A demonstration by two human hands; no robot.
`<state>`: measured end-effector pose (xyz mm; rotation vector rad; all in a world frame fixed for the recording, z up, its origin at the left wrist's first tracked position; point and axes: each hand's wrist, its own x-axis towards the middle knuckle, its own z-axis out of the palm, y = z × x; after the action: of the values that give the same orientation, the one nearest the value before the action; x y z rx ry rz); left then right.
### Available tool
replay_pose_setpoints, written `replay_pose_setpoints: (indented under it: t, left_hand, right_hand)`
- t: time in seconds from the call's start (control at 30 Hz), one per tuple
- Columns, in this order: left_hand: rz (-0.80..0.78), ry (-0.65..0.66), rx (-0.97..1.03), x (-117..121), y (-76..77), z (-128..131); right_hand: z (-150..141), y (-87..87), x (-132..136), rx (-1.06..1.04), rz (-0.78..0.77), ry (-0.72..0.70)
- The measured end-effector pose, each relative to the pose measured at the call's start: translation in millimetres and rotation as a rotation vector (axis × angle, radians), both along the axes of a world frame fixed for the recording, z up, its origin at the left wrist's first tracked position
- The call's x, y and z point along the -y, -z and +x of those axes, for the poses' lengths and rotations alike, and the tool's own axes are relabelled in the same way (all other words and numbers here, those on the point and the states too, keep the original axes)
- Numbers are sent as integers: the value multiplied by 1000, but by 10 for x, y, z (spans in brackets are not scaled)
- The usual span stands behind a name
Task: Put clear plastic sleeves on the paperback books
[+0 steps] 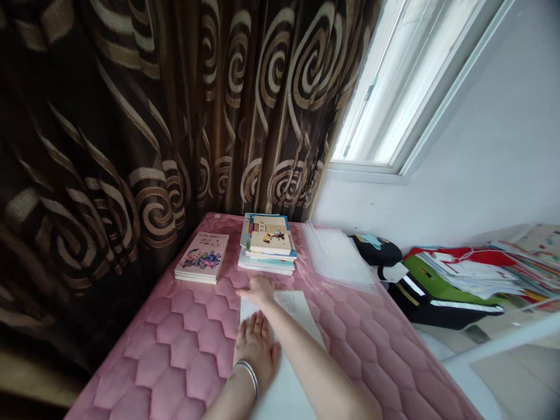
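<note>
A long white sheet (286, 361) lies lengthwise on the pink quilted mattress, with small print near its far right part. Whether it is one layer or several, I cannot tell. My left hand (255, 345), a silver bangle at its wrist, rests palm down on the sheet's left side, fingers stretched forward. Reaching across from the right, my right hand (259, 291) is closed at the sheet's far left corner; its fingertips are partly hidden. My right forearm covers part of the sheet.
Beyond my hands stand a stack of books (269, 242) and, to its left, a smaller pile of books (202, 256). Clear plastic sheets (339, 254) lie at the right edge. A patterned curtain (245, 105) hangs behind; a green and black bag (437, 291) sits to the right.
</note>
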<state>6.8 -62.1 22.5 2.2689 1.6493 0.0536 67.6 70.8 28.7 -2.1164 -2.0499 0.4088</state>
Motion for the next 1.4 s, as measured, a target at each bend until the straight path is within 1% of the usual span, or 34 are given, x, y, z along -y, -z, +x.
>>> replay_pose_setpoints:
  t: [0.1, 0.2, 0.27, 0.37, 0.47, 0.53, 0.7, 0.77, 0.83, 0.97, 1.07, 1.17, 1.27, 1.33, 1.4]
  left_hand:
    - [-2, 12, 8, -5, -7, -12]
    - [-5, 23, 1, 4, -37, -21]
    - [4, 17, 1, 11, -56, -22]
    - [18, -1, -1, 18, -81, -15]
    - [15, 10, -22, 16, -77, -6]
    - [21, 10, -31, 7, -42, -1]
    - [34, 12, -10, -17, 68, -7]
    - [31, 16, -4, -17, 64, -14]
    - [18, 21, 0, -12, 27, -20]
    - [8, 34, 4, 6, -52, -29]
    - [29, 29, 4, 20, -60, -35]
    - [43, 16, 17, 29, -52, -36]
    - [47, 12, 36, 34, -61, -32]
    - [43, 12, 27, 35, -70, -27]
    - [34, 10, 7, 33, -72, -22]
  right_hand:
    - [-34, 40, -6, 5, 67, 25]
    - [-49, 80, 105, 4, 130, 31]
    - [-27, 93, 198, -4, 142, 12]
    - [47, 84, 318, -31, 88, -100]
    - [118, 55, 359, -45, 6, -200]
    - [135, 44, 317, -60, -18, -189]
    - [80, 79, 55, -94, -10, -70]
    - [38, 102, -27, -84, 7, -38]
    - [-7, 119, -55, -69, 40, -8]
    - [-77, 138, 33, -40, 125, 10]
    - [-60, 150, 162, -30, 154, -24]
    - [40, 153, 290, -29, 130, -96]
    - [160, 132, 370, -30, 73, -168]
    - [203, 107, 374, -33, 37, -184]
    - [203, 82, 334, -36, 14, -166]
